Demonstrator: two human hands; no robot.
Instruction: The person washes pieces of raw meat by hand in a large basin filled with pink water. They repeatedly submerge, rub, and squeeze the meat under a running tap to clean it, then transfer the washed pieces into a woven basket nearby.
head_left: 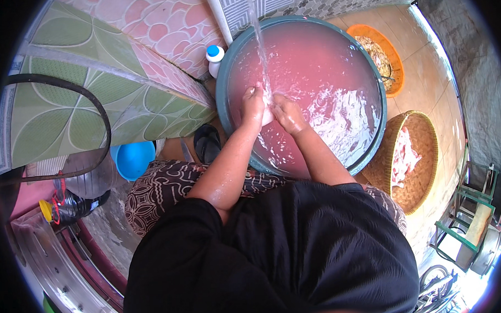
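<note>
A large round tub (225, 124) with a blue-green rim stands before me, full of cloudy pink water (313, 60). A stream of water (259, 37) falls from above onto my hands over the tub's left half. My left hand (252, 105) is closed round a pale pinkish-white piece of meat (268, 115), its exact cut too small to make out. From the other side my right hand (289, 114) presses bent fingers against the same piece. Some of its fingertips are hidden.
Right of the tub, a woven basket (427, 169) holds raw pale meat (405, 156). Behind it, an orange basin (396, 57) contains yellowish scraps. A white bottle (214, 59) with a blue cap touches the wall side. A blue basin (136, 161), black sandals (207, 142) and hose (97, 101) are left.
</note>
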